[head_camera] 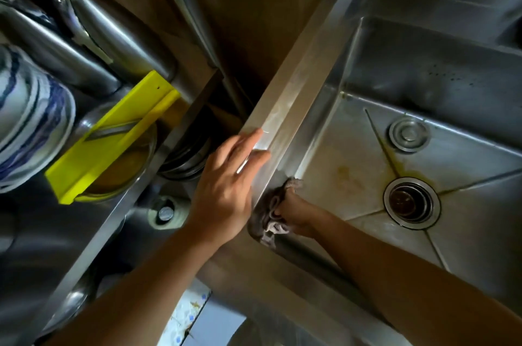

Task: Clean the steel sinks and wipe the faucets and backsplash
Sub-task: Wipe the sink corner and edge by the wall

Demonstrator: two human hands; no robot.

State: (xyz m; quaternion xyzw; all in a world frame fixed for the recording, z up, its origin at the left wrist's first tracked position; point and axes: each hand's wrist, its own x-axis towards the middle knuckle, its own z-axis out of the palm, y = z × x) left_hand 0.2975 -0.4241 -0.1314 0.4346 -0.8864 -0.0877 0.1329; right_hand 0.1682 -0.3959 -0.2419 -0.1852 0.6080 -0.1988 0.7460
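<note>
Two hands at the sink (466,164): left hand (226,190) flat on rim, fingers straight & close; right hand (293,211) w/ fingers curled round rag (272,205) in corner.

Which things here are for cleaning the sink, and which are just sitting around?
For the job:
- steel sink, with yellowish stains near its drain
- cloth, held by the right hand at the sink's corner
- left hand, flat on the sink rim

Just sitting around:
- yellow plastic slicer
- blue-and-white bowls
- metal pots
</note>
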